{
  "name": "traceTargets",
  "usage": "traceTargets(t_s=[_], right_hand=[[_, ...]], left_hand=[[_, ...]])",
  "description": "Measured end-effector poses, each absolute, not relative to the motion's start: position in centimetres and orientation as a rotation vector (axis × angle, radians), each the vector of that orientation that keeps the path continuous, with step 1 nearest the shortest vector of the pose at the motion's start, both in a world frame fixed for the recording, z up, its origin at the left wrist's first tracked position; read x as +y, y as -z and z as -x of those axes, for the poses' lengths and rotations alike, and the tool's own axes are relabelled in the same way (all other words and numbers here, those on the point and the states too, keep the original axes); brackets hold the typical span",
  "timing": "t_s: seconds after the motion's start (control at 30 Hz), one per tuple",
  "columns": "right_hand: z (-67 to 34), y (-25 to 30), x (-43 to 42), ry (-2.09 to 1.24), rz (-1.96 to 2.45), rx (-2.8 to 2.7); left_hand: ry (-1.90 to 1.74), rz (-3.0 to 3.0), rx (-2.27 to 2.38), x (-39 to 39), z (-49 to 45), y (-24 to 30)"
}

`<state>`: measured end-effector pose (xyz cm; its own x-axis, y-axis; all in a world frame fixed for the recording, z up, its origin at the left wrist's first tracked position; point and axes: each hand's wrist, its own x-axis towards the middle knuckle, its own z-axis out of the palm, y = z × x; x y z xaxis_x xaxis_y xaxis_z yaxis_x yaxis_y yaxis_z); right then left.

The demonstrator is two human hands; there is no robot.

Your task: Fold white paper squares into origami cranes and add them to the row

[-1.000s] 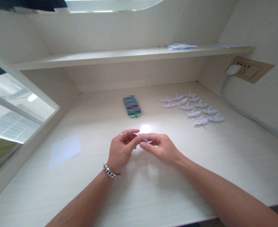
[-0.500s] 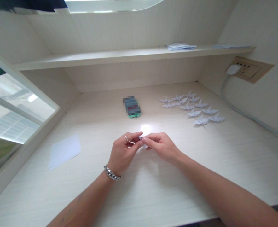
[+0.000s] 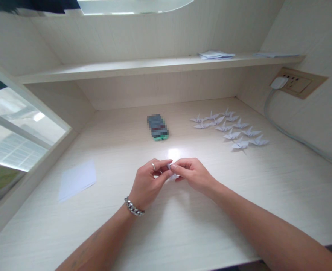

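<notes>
Pale wood-grain tabletop (image 3: 211, 222) runs beneath a built-in shelf (image 3: 126, 68). At its front, the left hand (image 3: 146, 181) and right hand (image 3: 192, 175) meet, pinching a small folded white paper (image 3: 172, 174) between their fingertips, its shape mostly hidden. A ring (image 3: 154, 166) circles a left finger; a chain bracelet (image 3: 134, 206) circles that wrist. Beyond the hands lies a blurred phone (image 3: 157, 127) in a mint case, with rows of origami cranes (image 3: 228, 130) to its right. A loose paper sheet (image 3: 77, 180) lies left of the hands, and a paper stack (image 3: 216, 55) sits on the shelf.
</notes>
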<state>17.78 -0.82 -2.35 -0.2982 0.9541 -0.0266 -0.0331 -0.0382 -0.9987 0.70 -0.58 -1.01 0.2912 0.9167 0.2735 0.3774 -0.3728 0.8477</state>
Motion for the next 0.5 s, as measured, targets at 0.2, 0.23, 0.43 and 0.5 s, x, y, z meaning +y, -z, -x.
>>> traceTargets(t_s=[0.2, 0.23, 0.43, 0.5], right_hand=[[-17.84, 2.11, -0.78, -1.542, 1.059, -1.314], [-17.84, 2.07, -0.77, -1.551, 1.061, -1.307], [-17.65, 2.43, -0.78, -1.465, 1.064, -1.377], [-17.58, 2.63, -0.9, -1.395, 1.074, -1.425]], left_hand=[[-1.028, -1.911, 1.149, -0.55, -0.66, 0.95], [-1.029, -1.915, 1.147, -0.56, -0.67, 0.93], [-1.024, -1.919, 1.145, -0.69, -0.7, 0.8], [-1.026, -1.9, 1.143, -0.72, -0.71, 0.85]])
